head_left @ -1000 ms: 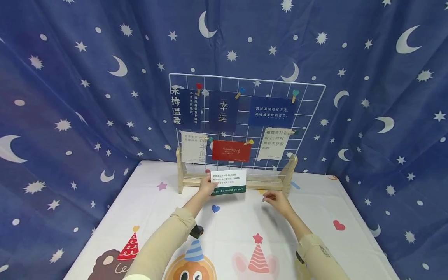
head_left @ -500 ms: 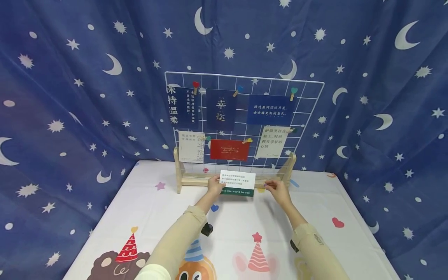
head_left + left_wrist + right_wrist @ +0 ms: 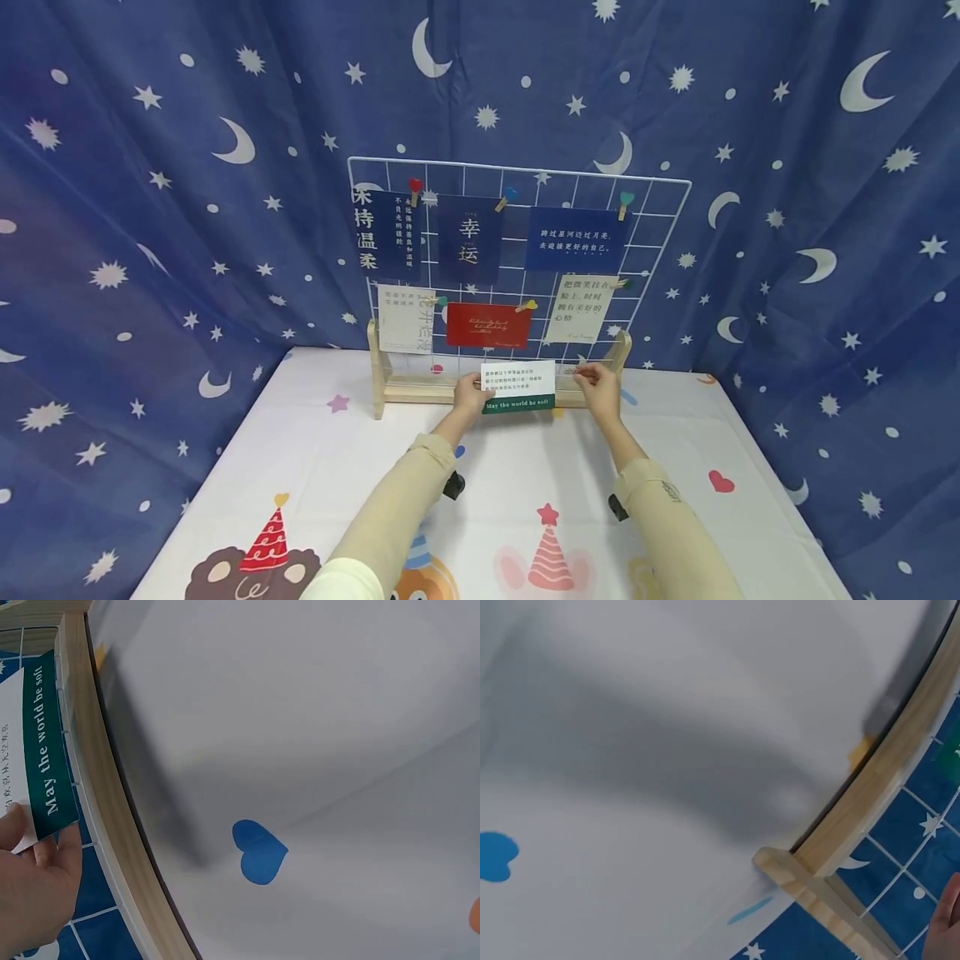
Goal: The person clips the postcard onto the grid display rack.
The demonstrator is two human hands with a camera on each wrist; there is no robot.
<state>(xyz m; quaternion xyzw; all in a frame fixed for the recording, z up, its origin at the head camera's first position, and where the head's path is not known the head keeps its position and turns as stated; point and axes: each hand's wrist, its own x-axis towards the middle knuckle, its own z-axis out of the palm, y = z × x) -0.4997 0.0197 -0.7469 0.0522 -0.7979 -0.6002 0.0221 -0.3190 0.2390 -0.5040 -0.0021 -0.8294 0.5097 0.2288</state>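
My left hand point(image 3: 469, 397) pinches the left edge of a white and green card point(image 3: 519, 387), thumb in front, fingers behind. The card reads "May the world be soft" and is held upright before the lower part of a white wire grid point(image 3: 576, 193), under a red card point(image 3: 487, 326). Right of the held card, my right hand point(image 3: 602, 392) pinches a small pinkish thing point(image 3: 573, 372) close to the grid; the fingers cover most of it, and I cannot tell its kind. In the right wrist view only part of the right hand point(image 3: 943, 924) shows.
The grid stands in a wooden base point(image 3: 420, 391) on a white printed tablecloth point(image 3: 300, 467). Several cards hang from it on heart-topped clothespins, among them a blue card point(image 3: 577, 240) and a cream card point(image 3: 579, 321). A starry blue curtain point(image 3: 225, 100) surrounds the table.
My left hand has carried the white and green card rightward along the grid. My right hand has moved up and forward to the grid, with the small pinkish thing still between its fingers.
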